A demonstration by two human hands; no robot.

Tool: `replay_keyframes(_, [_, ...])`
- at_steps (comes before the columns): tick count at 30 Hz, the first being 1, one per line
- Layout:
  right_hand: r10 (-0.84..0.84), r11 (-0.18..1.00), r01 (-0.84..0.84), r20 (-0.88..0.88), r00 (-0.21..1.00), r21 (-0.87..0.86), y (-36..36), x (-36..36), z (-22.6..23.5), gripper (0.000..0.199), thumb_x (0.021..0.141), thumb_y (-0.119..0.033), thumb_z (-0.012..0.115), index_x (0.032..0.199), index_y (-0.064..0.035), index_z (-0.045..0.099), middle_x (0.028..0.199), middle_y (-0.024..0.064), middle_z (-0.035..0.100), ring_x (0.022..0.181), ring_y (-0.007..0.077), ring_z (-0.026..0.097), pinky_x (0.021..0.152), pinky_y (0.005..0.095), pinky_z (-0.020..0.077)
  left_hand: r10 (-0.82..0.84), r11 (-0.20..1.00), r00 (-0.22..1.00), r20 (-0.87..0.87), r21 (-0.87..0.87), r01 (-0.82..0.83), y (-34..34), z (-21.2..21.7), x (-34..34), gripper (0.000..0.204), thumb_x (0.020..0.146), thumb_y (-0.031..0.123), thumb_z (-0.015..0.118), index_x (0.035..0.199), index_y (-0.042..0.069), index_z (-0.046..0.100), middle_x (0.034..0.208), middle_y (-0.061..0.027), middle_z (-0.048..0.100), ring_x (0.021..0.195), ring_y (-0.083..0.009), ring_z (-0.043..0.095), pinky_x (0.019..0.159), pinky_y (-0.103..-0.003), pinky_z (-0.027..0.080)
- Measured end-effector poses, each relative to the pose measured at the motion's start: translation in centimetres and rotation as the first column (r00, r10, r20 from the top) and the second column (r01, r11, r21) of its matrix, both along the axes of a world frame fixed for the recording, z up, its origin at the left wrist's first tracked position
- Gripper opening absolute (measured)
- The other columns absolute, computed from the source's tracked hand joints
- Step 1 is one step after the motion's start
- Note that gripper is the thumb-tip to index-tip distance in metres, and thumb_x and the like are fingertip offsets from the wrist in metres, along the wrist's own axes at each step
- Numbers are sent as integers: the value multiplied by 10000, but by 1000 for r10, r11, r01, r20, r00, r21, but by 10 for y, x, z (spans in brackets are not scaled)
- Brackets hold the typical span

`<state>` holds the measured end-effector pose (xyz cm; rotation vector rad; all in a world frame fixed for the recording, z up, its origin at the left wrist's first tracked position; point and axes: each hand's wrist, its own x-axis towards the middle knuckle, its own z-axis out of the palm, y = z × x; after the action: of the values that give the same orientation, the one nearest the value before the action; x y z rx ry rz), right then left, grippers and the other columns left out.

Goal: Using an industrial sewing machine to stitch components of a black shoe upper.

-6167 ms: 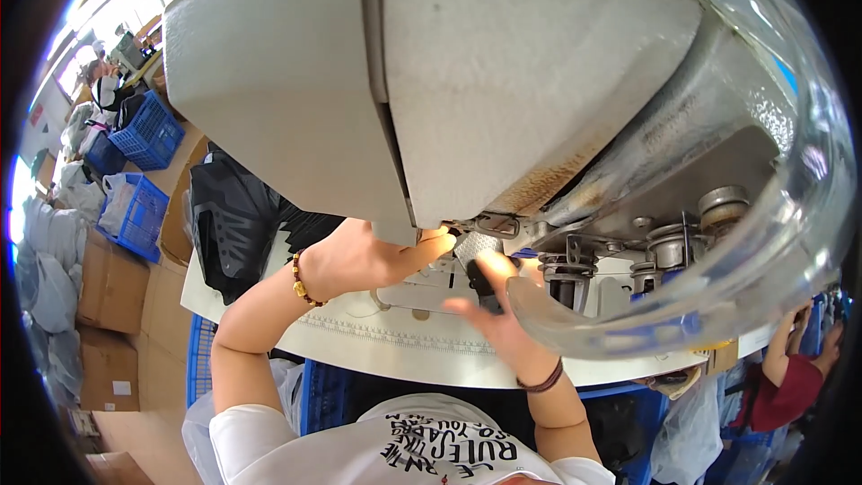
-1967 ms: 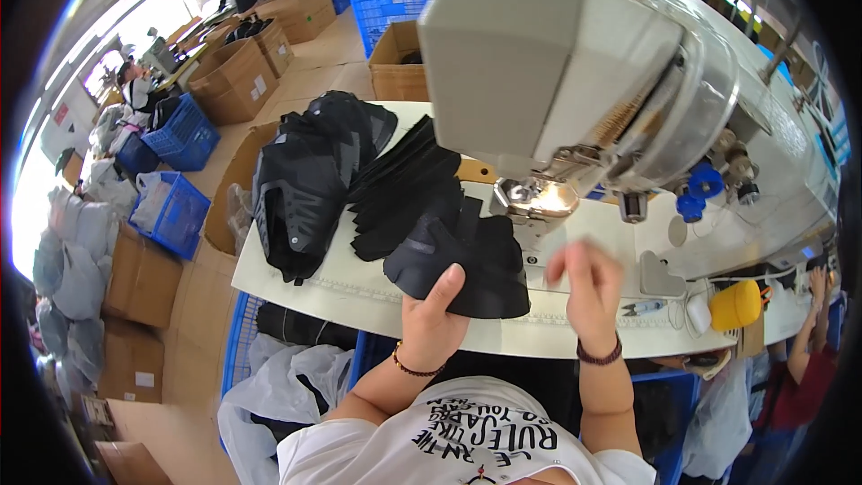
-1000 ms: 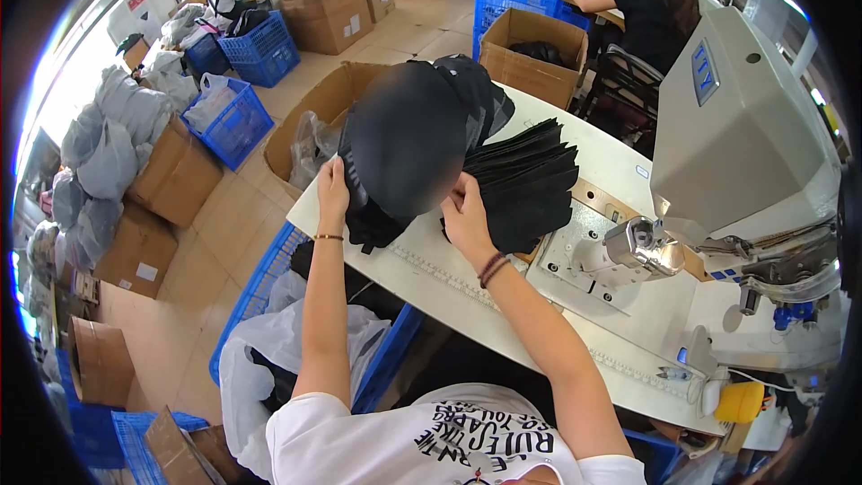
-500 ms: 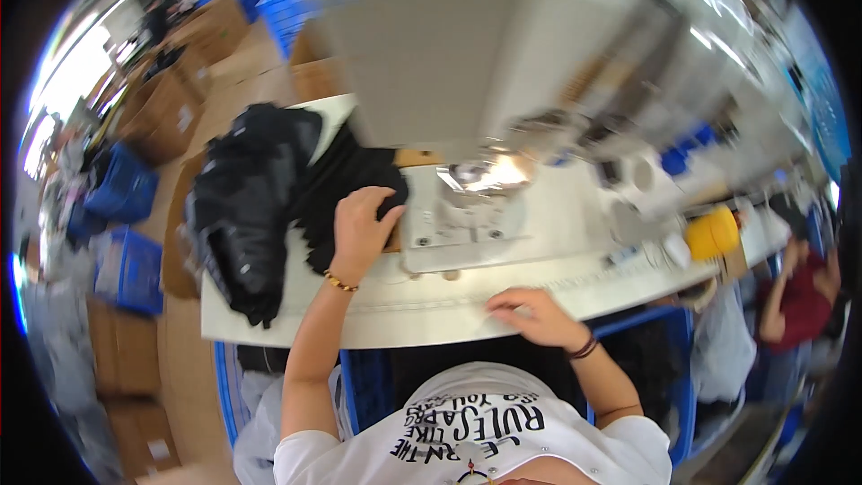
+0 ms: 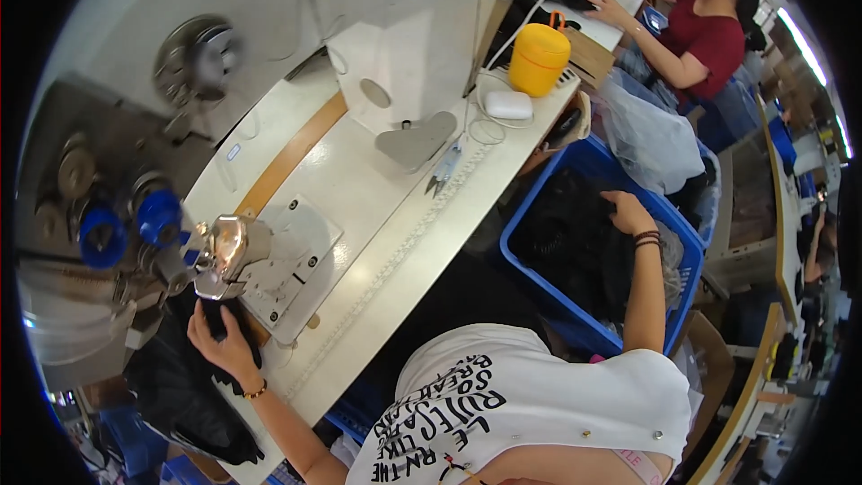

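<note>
My left hand [image 5: 223, 348] lies on a pile of black fabric pieces [image 5: 184, 391] at the left end of the white sewing table [image 5: 395, 242], its fingers curled over one piece just below the machine's needle area [image 5: 220, 251]. To my right, my right hand [image 5: 627, 213] stretches down into a blue plastic bin [image 5: 539, 216] beside the table. Its fingers rest on the black fabric pieces [image 5: 570, 247] inside. Whether it grips one I cannot tell.
The grey sewing machine [image 5: 180, 90] fills the upper left. Farther along the table lie snips [image 5: 443, 175], a white oval case [image 5: 509, 105] and a yellow container [image 5: 539, 58]. A clear plastic bag [image 5: 646, 139] hangs past the bin. A person in a red shirt [image 5: 709, 31] works at the neighbouring station.
The view has swung right. My right hand left the table's front edge and went down into the blue bin. My left hand stays on the black pieces by the needle.
</note>
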<state>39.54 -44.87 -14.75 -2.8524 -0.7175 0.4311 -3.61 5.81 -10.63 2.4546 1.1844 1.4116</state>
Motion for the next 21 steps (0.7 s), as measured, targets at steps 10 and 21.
replay_keyframes(10, [104, 911, -224, 333, 937, 345, 34, -24, 74, 127, 693, -35, 629, 819, -20, 642, 797, 114, 629, 792, 280, 546, 749, 347, 439, -65, 998, 975, 211, 6, 65, 9, -2, -17, 325, 824, 50, 613, 1140, -4, 559, 1136, -83, 492, 941, -167, 505, 829, -278, 427])
replay_keyframes(21, [362, -182, -973, 929, 69, 143, 312, -150, 166, 322, 588, -125, 647, 906, -114, 694, 716, 3, 399, 694, 178, 449, 680, 326, 440, -293, 930, 872, 392, -92, 354, -36, 60, 7, 401, 676, 18, 680, 1066, -42, 601, 1079, -100, 555, 907, -172, 550, 806, -249, 426])
